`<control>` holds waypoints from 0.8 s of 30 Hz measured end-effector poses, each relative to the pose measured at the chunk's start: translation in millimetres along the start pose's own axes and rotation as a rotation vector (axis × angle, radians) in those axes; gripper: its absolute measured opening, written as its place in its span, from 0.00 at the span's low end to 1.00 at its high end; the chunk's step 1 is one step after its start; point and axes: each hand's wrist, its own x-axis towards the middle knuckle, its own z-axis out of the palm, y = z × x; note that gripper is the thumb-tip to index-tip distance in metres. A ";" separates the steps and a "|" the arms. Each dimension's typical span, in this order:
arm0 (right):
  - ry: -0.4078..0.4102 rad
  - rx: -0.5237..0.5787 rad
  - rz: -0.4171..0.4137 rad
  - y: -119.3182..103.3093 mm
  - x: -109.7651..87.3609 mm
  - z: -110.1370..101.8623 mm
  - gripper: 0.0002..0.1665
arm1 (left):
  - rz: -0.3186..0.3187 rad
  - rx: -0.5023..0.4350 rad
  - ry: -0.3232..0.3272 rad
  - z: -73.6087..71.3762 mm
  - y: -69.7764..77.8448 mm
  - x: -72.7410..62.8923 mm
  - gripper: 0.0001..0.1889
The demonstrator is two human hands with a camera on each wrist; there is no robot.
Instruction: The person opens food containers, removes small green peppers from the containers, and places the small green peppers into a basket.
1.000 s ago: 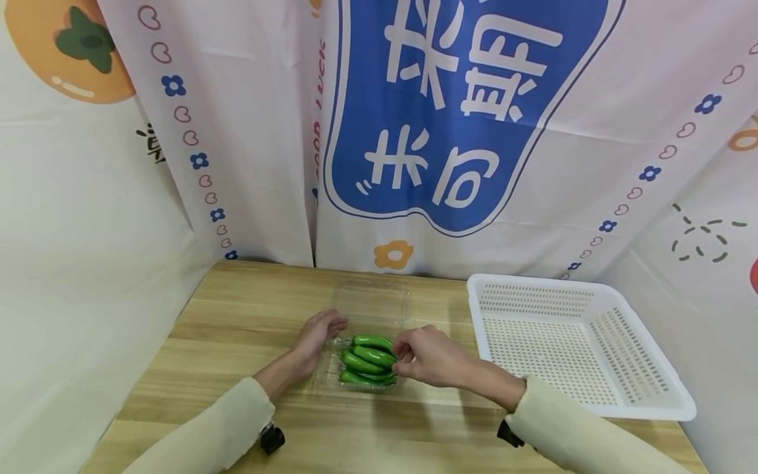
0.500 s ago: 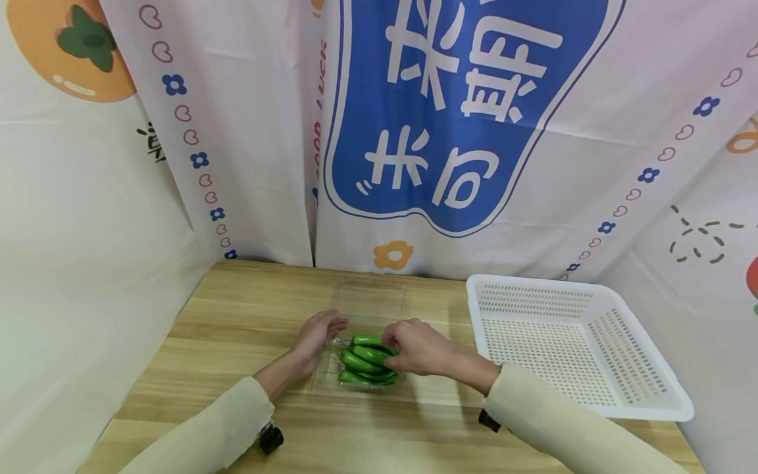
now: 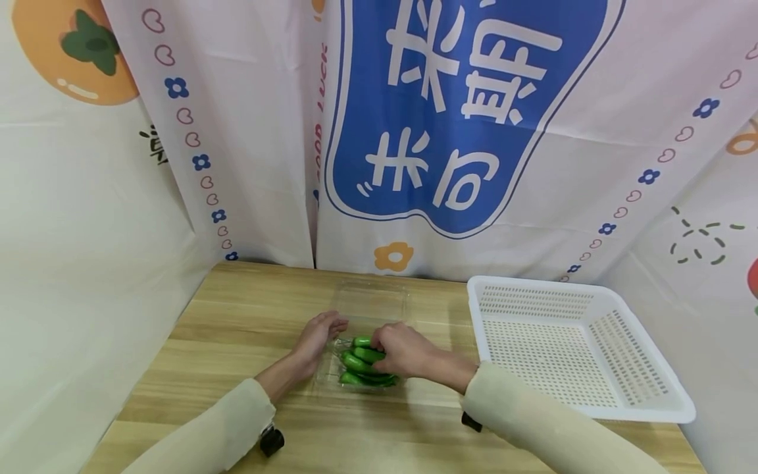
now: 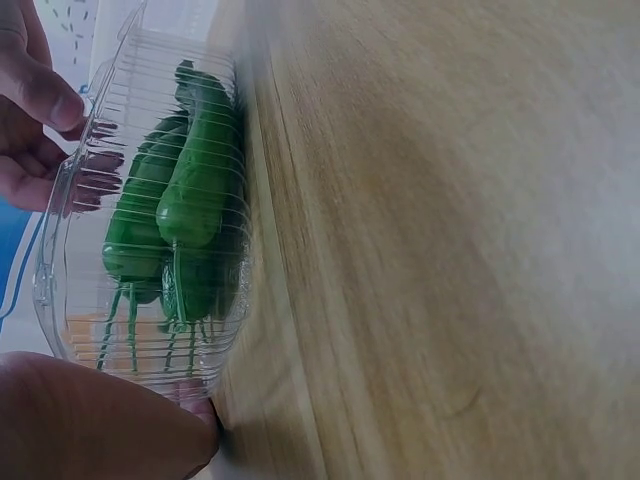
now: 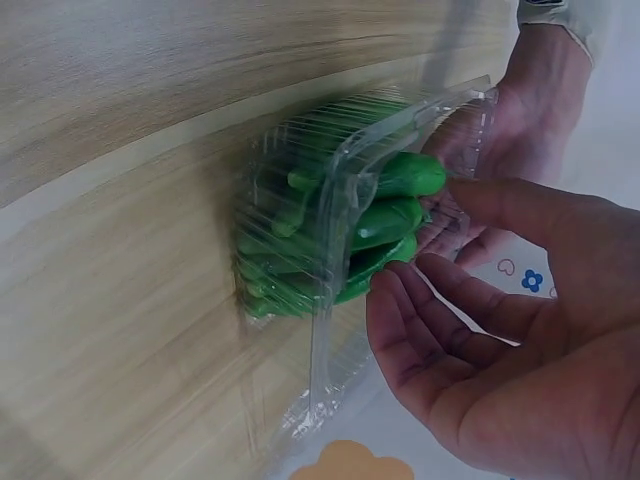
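Several green chili peppers (image 3: 358,363) with thin stems lie together in a clear plastic clamshell box (image 3: 324,376), whose lid (image 3: 373,299) is folded back. My left hand (image 3: 314,342) rests against the left side of the box, with its fingers extended along the wall. From the right, my right hand (image 3: 405,349) reaches over the peppers. In the right wrist view, the right thumb is by the end of one pepper (image 5: 412,175), and the fingers (image 5: 400,300) are below, spread apart from the thumb. The peppers stay down in the box.
A white perforated basket (image 3: 482,342) stands on the wooden table (image 3: 237,316) at the right. Printed curtains (image 3: 266,164) hang behind the table and along both sides.
My right hand has moved left, from the right edge of the box to over the peppers. My left hand, the box and the basket have stayed put.
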 end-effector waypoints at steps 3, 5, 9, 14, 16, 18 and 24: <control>0.007 -0.011 0.011 0.5 2.8 3.0 0.08 | -0.002 -0.002 0.007 0.4 -0.1 0.5 0.32; 0.007 -0.012 0.020 0.3 4.4 3.9 0.09 | 0.000 -0.002 0.008 0.6 0.1 0.1 0.32; 0.003 -0.016 0.024 -0.9 7.2 4.8 0.10 | -0.002 0.003 0.005 0.8 1.2 -1.9 0.32; 0.006 -0.041 0.026 -1.9 9.9 7.6 0.10 | -0.003 0.006 0.003 0.8 1.1 -2.4 0.32; 0.010 -0.044 0.031 -1.7 10.8 9.9 0.10 | -0.004 0.003 0.005 0.7 0.5 -2.0 0.32; 0.006 -0.043 0.040 -1.4 12.3 12.4 0.11 | -0.005 0.000 0.008 0.9 0.2 -1.6 0.31; 0.004 -0.033 0.056 0.4 17.8 19.2 0.13 | -0.010 0.000 0.012 1.3 0.1 -0.7 0.31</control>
